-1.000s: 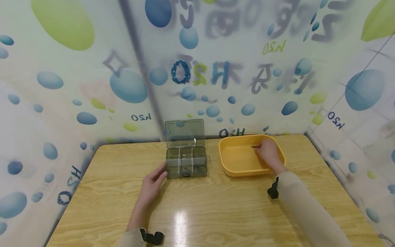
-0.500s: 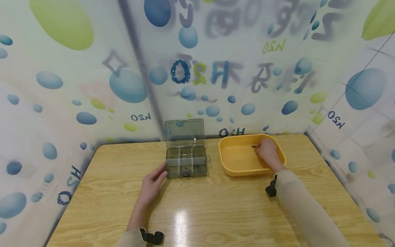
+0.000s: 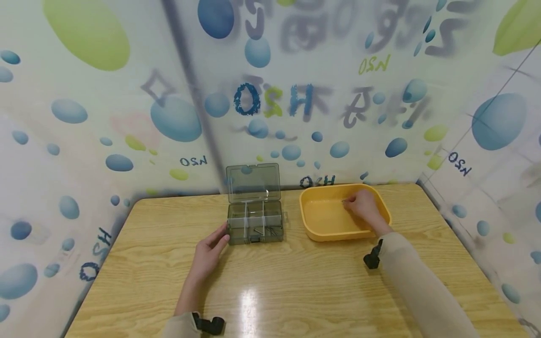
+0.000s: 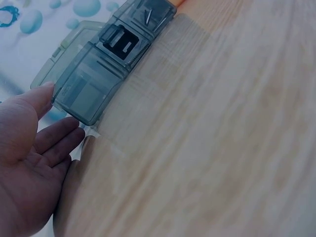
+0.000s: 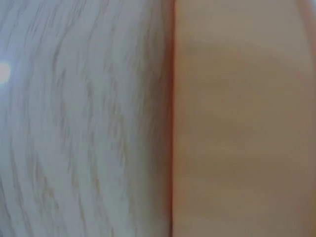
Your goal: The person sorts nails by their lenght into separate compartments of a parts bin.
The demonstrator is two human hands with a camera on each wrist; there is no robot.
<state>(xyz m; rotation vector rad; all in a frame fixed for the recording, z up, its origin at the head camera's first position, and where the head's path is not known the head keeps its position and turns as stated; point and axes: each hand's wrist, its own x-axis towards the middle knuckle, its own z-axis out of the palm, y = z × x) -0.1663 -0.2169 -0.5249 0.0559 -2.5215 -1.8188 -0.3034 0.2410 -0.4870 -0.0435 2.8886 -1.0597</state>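
The left hand (image 3: 207, 252), relaxed, touched the compartment box (image 3: 255, 223). Right of this box, inside the yellow tray (image 3: 324, 218), the right hand (image 3: 365, 207) pinched a small piece (image 3: 344, 201), visible only in the head view.

One small item (image 3: 344, 201) at the tip of the right grip (image 3: 364, 207) is mostly covered, thin pieces (image 3: 270, 231) in the box (image 3: 236, 234) beside the left grip (image 3: 207, 254) are too small to count, and the tray (image 5: 242, 118) beneath the right grip is blurred and cropped in the right wrist view.
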